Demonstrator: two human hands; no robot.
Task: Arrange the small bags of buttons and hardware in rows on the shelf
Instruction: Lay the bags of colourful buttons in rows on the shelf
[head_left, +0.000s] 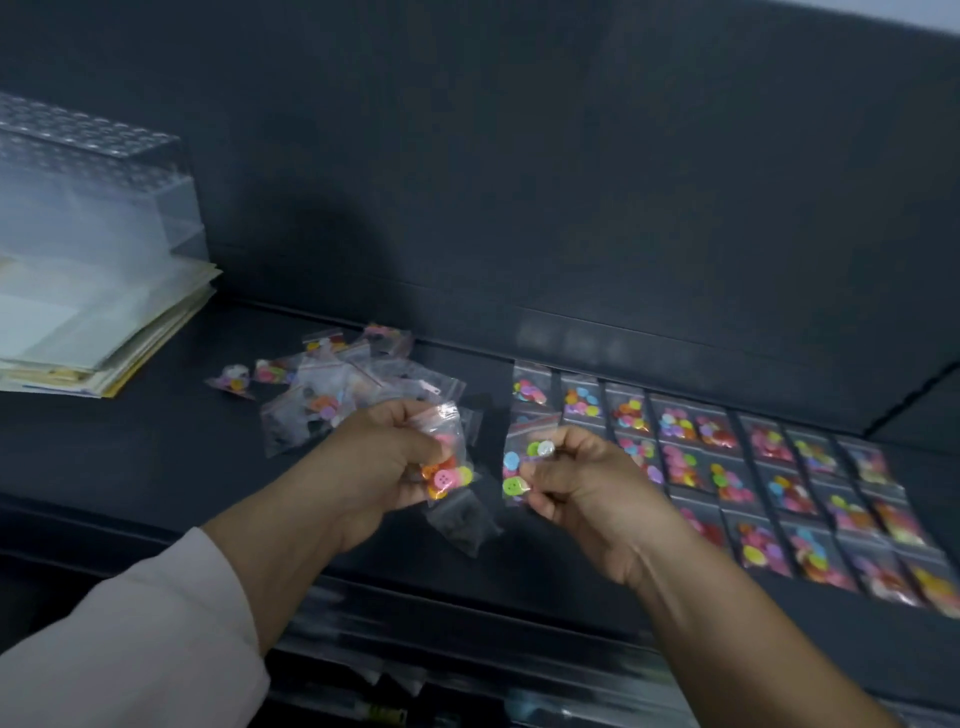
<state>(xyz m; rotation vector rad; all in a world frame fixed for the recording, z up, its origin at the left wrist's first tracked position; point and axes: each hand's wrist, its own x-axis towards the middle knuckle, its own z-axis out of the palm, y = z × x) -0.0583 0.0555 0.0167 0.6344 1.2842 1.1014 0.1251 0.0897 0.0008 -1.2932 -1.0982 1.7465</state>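
Note:
My left hand (379, 462) grips a clear zip bag of orange, pink and yellow buttons (448, 467) above the dark shelf (156, 467). My right hand (582, 483) pinches another clear bag with green, blue and white buttons (519, 467), just right of the first. A small bag of dark hardware (465, 525) lies on the shelf below and between the hands. Behind my left hand sits a loose pile of bags (343, 384). To the right, several bags of coloured buttons lie flat in rows (753, 467).
A clear plastic box (93, 197) stands at the far left on a stack of papers and envelopes (104, 332). A dark back wall (519, 182) rises behind the shelf. Below the shelf's front edge are lower racks with blurred items (415, 675).

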